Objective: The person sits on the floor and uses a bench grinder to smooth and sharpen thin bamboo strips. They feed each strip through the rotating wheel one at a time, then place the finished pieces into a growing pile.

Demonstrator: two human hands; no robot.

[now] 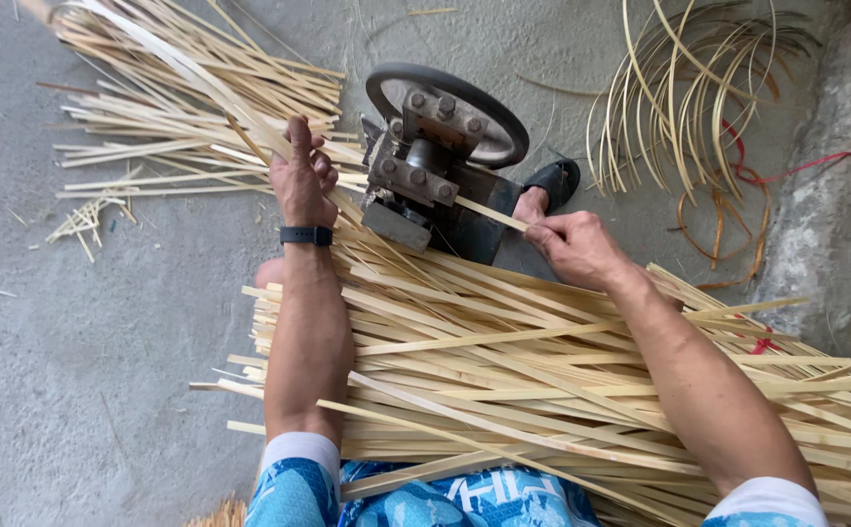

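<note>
Bamboo strip [489, 212] pinched in the right hand [573, 246], its tip at the metal splitting machine [435, 166] just ahead. Left hand [300, 181] grips thin slivers [201, 78] beyond the machine's left edge; bare concrete floor [84, 342] lies open further left.

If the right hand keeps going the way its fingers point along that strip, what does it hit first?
Most likely the metal machine. The right hand pinches a bamboo strip whose far end already sits at the machine's bolted block, with nothing between them. Depth is hard to judge.
</note>
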